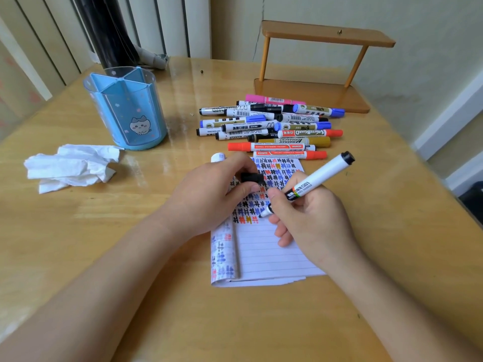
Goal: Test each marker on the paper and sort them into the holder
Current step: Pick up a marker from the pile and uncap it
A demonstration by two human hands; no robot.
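Head view. Wooden table (104,257), both forearms reach in from the near edge.

Right hand (311,220): fingers curled round a white marker (321,176), writing grip. The marker is uncapped and tilted, its black rear end pointing far-right. Its tip is down on the paper (266,252), at the near edge of the scribbled area.

Left hand (209,194): rests on the left part of the paper, closed on a black cap (252,177), which is pinched between thumb and fingers. The cap sits just left of the marker's tip end, not touching it.

The paper is a lined pad, centre of the table, between the hands. Its far half is filled with rows of hash-like marks in black, blue, red and yellow. The near half has ruled lines only. A page is curled over along the left edge, with marks showing on it.

Pile of markers (269,124): just beyond the paper, lying flat, mostly running left-right, several overlapping. Black, blue and red caps, one pink body at the far side, one dark yellow. All that show a cap end are capped.

Holder (125,108): blue see-through cup, upright, far-left of the paper, well apart from the pile. It has inner dividers making compartments and a cat drawing on the near wall.

Tissue (70,165): crumpled, white, left of the paper, just near of the holder.

Small wooden shelf (313,74): far-right against the wall, behind the pile.
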